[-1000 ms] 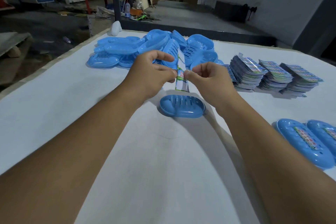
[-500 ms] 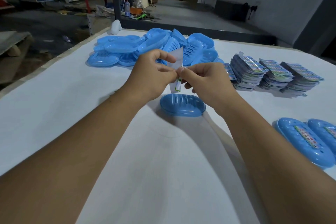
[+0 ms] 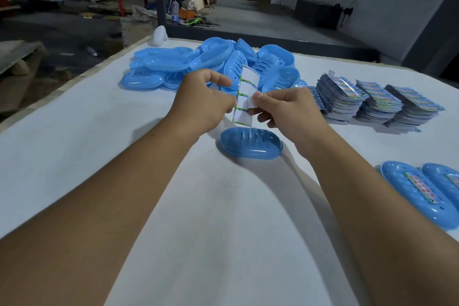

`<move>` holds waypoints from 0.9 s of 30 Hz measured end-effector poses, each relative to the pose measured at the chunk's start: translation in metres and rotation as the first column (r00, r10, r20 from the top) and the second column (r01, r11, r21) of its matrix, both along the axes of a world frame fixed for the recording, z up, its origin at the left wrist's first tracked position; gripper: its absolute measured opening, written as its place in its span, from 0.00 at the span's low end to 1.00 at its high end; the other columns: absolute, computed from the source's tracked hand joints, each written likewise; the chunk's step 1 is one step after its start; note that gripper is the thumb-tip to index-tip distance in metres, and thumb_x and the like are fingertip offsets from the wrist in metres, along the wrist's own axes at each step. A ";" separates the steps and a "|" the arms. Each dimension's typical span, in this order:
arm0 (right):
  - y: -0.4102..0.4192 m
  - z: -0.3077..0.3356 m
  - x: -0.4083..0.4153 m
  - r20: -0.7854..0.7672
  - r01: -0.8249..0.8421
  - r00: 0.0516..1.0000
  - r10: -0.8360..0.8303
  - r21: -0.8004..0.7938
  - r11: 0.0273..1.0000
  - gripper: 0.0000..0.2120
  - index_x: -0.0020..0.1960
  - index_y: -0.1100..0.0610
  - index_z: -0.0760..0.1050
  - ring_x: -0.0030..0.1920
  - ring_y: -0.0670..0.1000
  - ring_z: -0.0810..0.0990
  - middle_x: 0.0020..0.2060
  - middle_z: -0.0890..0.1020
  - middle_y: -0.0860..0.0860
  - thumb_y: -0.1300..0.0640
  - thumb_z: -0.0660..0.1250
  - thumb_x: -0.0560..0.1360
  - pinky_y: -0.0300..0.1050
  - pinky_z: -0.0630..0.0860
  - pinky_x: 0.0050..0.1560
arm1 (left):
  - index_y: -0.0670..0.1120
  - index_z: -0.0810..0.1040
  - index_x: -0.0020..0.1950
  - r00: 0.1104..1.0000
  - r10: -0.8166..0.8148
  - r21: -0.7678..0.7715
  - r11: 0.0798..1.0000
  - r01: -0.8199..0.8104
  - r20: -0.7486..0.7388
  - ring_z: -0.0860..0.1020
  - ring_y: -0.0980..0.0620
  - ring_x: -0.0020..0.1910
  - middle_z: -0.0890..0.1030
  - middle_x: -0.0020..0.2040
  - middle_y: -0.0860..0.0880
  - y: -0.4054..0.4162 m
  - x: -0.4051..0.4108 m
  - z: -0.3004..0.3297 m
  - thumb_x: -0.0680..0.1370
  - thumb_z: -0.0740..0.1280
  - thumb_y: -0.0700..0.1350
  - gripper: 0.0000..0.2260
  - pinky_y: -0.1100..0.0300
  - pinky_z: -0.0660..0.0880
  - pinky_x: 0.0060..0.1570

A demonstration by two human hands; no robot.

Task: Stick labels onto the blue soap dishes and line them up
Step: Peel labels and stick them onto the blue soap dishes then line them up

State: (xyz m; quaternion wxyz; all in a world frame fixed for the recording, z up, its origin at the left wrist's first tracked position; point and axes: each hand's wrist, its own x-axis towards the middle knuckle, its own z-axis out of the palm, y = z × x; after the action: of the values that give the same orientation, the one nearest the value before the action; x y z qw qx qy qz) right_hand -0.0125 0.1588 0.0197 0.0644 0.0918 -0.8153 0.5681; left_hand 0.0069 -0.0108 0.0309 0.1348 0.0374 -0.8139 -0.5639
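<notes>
A heap of blue soap dishes [image 3: 211, 67] lies toward the bench's far left edge. The left hand [image 3: 201, 102] pinches a white backing strip [image 3: 244, 97] with green marks, no writing legible; the right hand [image 3: 288, 112] pinches a label [image 3: 250, 102] curling off it. Below them one unlabelled dish [image 3: 250, 143] sits upside down mid-bench, bare white bench [image 3: 211, 231] before it. Label stacks [image 3: 372, 99] sit far right; two labelled dishes [image 3: 422, 194], print unreadable, meet the right edge.

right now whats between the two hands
In the head view, a label strip, white backing toward the camera, is pinched between the left hand and right hand.
</notes>
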 end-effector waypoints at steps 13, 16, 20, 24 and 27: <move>0.007 -0.002 -0.005 0.104 0.022 0.994 -0.017 -0.047 0.999 0.10 0.45 0.57 0.86 0.33 0.43 0.79 0.39 0.88 0.50 0.52 0.70 0.79 0.37 0.75 0.36 | 0.54 0.78 0.47 0.990 0.123 -0.068 0.991 -0.119 0.067 0.84 0.53 0.41 0.81 0.45 0.55 -0.017 -0.010 -0.006 0.70 0.75 0.41 0.12 0.62 0.73 0.34; 0.009 -0.001 -0.006 0.134 0.035 0.991 -0.027 -0.061 0.998 0.10 0.45 0.57 0.85 0.33 0.43 0.80 0.39 0.88 0.51 0.52 0.70 0.79 0.40 0.75 0.39 | 0.54 0.77 0.47 0.986 0.142 -0.110 0.985 -0.132 0.083 0.84 0.51 0.47 0.83 0.49 0.52 -0.024 -0.014 -0.007 0.70 0.75 0.42 0.11 0.60 0.76 0.40; 0.007 -0.002 -0.006 0.150 0.024 0.989 -0.015 -0.059 0.998 0.09 0.44 0.57 0.85 0.32 0.43 0.80 0.39 0.88 0.51 0.52 0.71 0.79 0.40 0.75 0.39 | 0.53 0.77 0.47 0.982 0.158 -0.126 0.981 -0.144 0.106 0.84 0.50 0.47 0.85 0.47 0.49 -0.028 -0.019 -0.009 0.69 0.75 0.41 0.13 0.59 0.79 0.46; 0.007 -0.002 -0.006 0.158 0.035 0.987 -0.026 -0.056 0.998 0.09 0.44 0.57 0.85 0.32 0.43 0.80 0.39 0.88 0.50 0.52 0.71 0.79 0.40 0.75 0.39 | 0.52 0.76 0.47 0.977 0.175 -0.108 0.981 -0.162 0.124 0.85 0.52 0.43 0.85 0.36 0.51 -0.029 -0.022 -0.009 0.70 0.75 0.39 0.12 0.59 0.81 0.44; 0.008 0.000 -0.006 0.163 0.062 0.985 -0.051 -0.057 0.996 0.09 0.45 0.57 0.85 0.32 0.43 0.80 0.38 0.88 0.50 0.52 0.71 0.79 0.40 0.75 0.40 | 0.52 0.76 0.48 0.972 0.187 -0.084 0.981 -0.176 0.143 0.86 0.54 0.40 0.85 0.34 0.51 -0.031 -0.023 -0.008 0.70 0.74 0.39 0.13 0.59 0.82 0.38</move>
State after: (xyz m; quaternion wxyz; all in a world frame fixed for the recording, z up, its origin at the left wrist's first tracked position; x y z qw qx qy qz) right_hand -0.0180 0.1669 0.0193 0.0169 0.0202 -0.8021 0.5966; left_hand -0.0164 -0.0421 0.0226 0.1253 0.1494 -0.8344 -0.5155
